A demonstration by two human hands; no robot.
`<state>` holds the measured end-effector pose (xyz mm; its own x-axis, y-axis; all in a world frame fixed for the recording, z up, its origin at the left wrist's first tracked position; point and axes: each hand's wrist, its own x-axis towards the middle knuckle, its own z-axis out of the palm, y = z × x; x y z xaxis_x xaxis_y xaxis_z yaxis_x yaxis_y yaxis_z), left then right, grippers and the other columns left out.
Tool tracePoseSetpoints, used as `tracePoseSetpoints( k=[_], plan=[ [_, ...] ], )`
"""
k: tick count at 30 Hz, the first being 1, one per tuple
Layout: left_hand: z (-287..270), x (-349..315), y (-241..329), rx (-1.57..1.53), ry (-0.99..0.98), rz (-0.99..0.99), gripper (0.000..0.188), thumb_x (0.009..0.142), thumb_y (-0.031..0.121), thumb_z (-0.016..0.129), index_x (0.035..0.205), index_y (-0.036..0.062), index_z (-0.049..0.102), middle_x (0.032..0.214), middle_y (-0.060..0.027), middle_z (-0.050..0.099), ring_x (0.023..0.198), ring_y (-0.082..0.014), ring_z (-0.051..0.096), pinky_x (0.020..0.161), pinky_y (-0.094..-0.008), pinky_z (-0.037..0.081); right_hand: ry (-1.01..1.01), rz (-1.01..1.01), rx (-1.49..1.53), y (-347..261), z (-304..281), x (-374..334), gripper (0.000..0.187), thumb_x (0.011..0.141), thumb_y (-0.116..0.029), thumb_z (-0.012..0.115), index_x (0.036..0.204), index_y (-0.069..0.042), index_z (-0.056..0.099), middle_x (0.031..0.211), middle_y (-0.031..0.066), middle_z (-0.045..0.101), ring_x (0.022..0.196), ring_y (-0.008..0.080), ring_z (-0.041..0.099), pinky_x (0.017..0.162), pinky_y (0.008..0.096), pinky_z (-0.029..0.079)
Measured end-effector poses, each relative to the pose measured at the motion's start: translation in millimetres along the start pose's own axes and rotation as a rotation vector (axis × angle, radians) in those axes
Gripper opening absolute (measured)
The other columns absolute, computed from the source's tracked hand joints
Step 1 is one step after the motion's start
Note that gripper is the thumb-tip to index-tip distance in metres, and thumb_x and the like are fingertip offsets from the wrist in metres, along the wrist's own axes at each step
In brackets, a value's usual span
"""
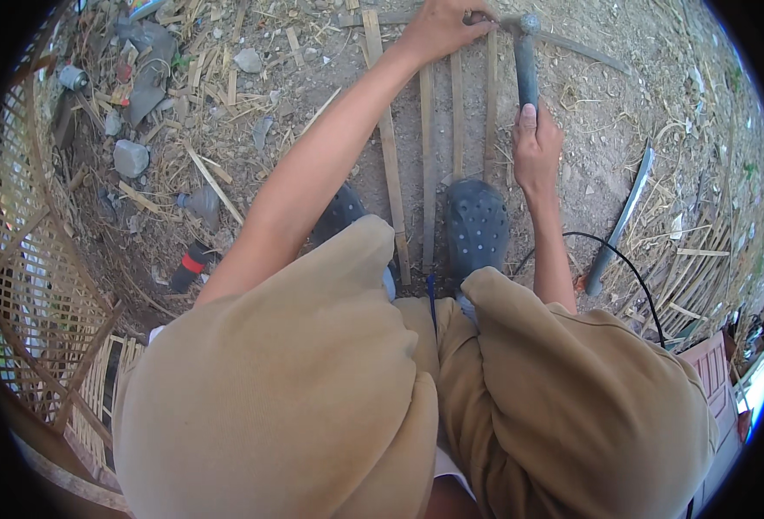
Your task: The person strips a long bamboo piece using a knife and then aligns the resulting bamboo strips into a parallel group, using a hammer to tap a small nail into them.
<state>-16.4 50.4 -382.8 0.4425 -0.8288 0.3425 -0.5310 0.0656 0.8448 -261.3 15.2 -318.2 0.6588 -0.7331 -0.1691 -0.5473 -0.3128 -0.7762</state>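
My right hand (pixel 538 149) is closed round the handle of a hammer (pixel 527 73), whose head lies over a crosswise bamboo strip (pixel 582 53) at the top. Just left of the hammer head, my left hand (pixel 445 29) has its fingers pinched together at the same strip. Whatever lies between those fingertips is too small to make out. Several lengthwise bamboo slats, among them a long slat (pixel 390 160) and a darker slat (pixel 427 169), run from the crosswise strip toward my feet.
A machete (pixel 626 216) lies on the ground at the right, near a black cable (pixel 632 266) and a pile of bamboo strips (pixel 689 277). Woven lattice (pixel 31 294) stands at the left. Stones (pixel 130 159), a plastic bottle (pixel 202 206) and litter lie on the left.
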Motion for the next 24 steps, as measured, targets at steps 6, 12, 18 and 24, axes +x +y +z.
tracePoseSetpoints(
  k=[6, 12, 18, 24],
  plan=[
    [2, -2, -4, 0.047, -0.015, -0.049, 0.014, 0.081, 0.014, 0.078, 0.088, 0.0024, 0.074, 0.079, -0.0151, 0.064, 0.078, -0.0319, 0.064, 0.071, -0.0419, 0.051, 0.023, -0.08, -0.032, 6, 3, -4, 0.038, 0.109, -0.029, 0.048, 0.093, 0.004, 0.058, 0.06, 0.018, 0.05, 0.051, 0.0297, 0.051, 0.052, 0.0453, 0.037],
    [4, -1, -3, -0.002, -0.005, -0.088, 0.012, 0.08, 0.012, 0.077, 0.089, 0.0031, 0.075, 0.08, -0.015, 0.064, 0.079, -0.0318, 0.065, 0.072, -0.0418, 0.051, 0.013, -0.008, 0.031, 7, 3, 3, 0.042, 0.11, -0.031, 0.048, 0.089, 0.004, 0.056, 0.059, 0.018, 0.05, 0.051, 0.0307, 0.05, 0.052, 0.0457, 0.037],
    [3, -1, -4, -0.066, 0.028, -0.035, 0.011, 0.081, 0.009, 0.074, 0.09, 0.0038, 0.076, 0.084, -0.0144, 0.067, 0.083, -0.0315, 0.066, 0.074, -0.0406, 0.052, 0.003, -0.03, -0.083, 2, 1, 2, 0.038, 0.109, -0.029, 0.05, 0.093, 0.005, 0.059, 0.061, 0.0216, 0.052, 0.052, 0.0358, 0.052, 0.053, 0.0473, 0.037],
    [1, -1, 3, -0.119, -0.017, -0.242, 0.013, 0.083, 0.01, 0.075, 0.095, 0.0048, 0.076, 0.088, -0.0131, 0.069, 0.085, -0.0285, 0.068, 0.075, -0.0382, 0.053, 0.021, -0.012, -0.117, 8, 1, 5, 0.039, 0.109, -0.028, 0.05, 0.092, 0.005, 0.059, 0.061, 0.022, 0.052, 0.053, 0.0378, 0.054, 0.053, 0.0485, 0.038]
  ],
)
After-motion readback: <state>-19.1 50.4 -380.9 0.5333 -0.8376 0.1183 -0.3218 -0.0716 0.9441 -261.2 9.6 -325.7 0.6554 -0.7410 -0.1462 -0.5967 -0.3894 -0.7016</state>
